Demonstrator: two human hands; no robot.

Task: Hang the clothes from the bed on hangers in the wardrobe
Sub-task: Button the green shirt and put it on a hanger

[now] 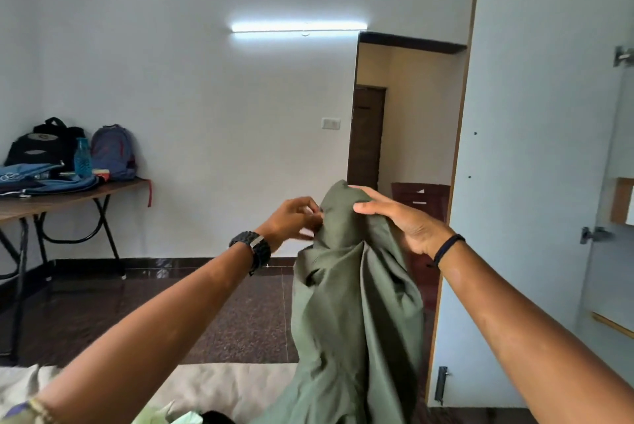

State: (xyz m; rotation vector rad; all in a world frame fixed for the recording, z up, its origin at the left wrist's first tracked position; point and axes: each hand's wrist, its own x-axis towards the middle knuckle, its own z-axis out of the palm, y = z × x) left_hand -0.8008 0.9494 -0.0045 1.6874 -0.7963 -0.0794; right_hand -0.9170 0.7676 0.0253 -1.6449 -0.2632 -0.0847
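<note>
An olive green garment [353,303] hangs in front of me, lifted above the bed [219,386]. My right hand [401,217] grips its bunched top, thumb pressed into the cloth. My left hand [295,219], a black watch on its wrist, pinches the garment's left edge near the top; the fingers are blurred. The open wardrobe door [535,183] stands just right of the garment. No hanger shows.
A folding table [68,199] at the left carries backpacks, a teal bottle [81,157] and blue clothes. A doorway [394,135] opens beyond the garment. More clothes [171,416] lie on the bed at the bottom edge. Dark tiled floor [206,314] spreads between bed and wall.
</note>
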